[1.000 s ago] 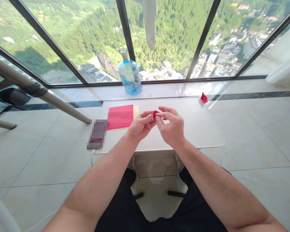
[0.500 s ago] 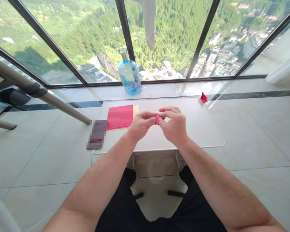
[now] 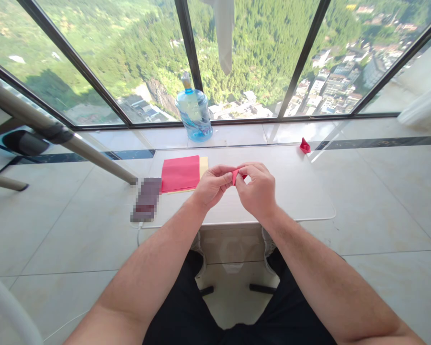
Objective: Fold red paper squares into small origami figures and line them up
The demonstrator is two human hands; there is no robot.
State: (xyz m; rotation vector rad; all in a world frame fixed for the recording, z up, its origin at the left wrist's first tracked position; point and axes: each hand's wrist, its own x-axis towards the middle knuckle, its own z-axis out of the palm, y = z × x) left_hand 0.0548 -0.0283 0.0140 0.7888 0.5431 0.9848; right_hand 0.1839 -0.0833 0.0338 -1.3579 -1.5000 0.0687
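Observation:
A small folded piece of red paper (image 3: 234, 177) is pinched between my two hands above the low white table (image 3: 290, 191). My left hand (image 3: 214, 184) grips its left side with thumb and fingers. On its other side, my right hand (image 3: 257, 187) holds it with thumb and curled fingers. Fingers cover much of the paper, so its full shape is hidden. A stack of red paper sheets (image 3: 180, 173) lies left of my hands, with yellow paper (image 3: 203, 165) showing at its edge. Another folded red paper piece (image 3: 305, 145) sits at the table's far right corner.
A blurred-out phone-like object (image 3: 147, 197) with a white cable (image 3: 139, 235) lies at the table's left edge. Behind the table, a blue water jug (image 3: 194, 115) stands by the window. A metal leg (image 3: 96, 155) slants in from the left.
My right fingers have curled in closer over the folded red paper, and the paper has tilted slightly. Both hands keep their hold. The whole view has shifted a little.

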